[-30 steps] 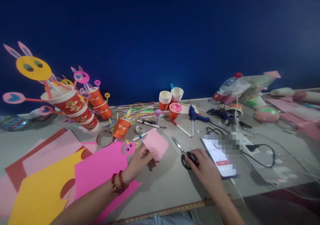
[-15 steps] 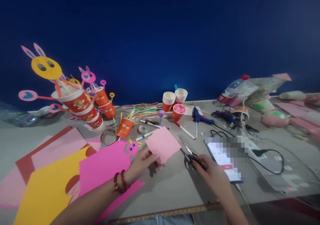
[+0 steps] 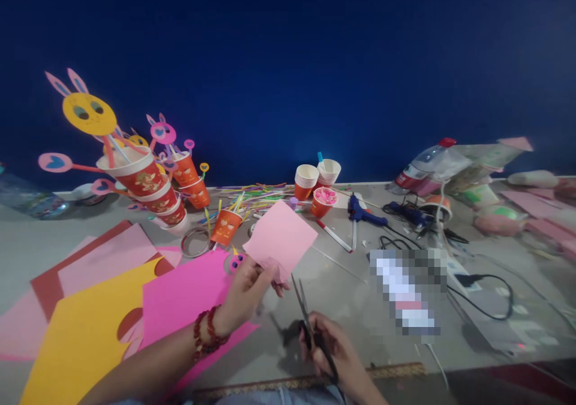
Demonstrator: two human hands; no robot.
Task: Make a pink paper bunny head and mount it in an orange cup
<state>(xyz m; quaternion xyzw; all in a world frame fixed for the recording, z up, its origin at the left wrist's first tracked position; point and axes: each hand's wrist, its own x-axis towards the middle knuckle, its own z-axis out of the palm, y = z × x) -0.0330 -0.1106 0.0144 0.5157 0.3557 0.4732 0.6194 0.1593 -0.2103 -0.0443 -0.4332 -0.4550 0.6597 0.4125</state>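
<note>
My left hand (image 3: 252,290) pinches a light pink sheet of paper (image 3: 284,237) by its lower corner, holding it up above the table. In my right hand (image 3: 328,348) is a pair of scissors (image 3: 304,309) with black handles, its blades slightly apart and pointing up toward the paper. A small gap seems to lie between the blade tips and the paper's lower edge. Left of my left hand lies a bright pink sheet (image 3: 184,297), overlapping a yellow sheet (image 3: 85,327) with a round cut-out.
Stacked red cups (image 3: 144,177) with paper rabbit figures stand at the left. Straws (image 3: 256,196), paper cups (image 3: 306,180) and a blue glue gun (image 3: 366,214) sit toward the back. A blurred phone (image 3: 405,291), cables and a power strip (image 3: 463,279) lie to the right.
My right hand has brought the scissors left and nearer, turning the blades up toward the paper. My left hand has raised and tilted the light pink paper, shifting it slightly left.
</note>
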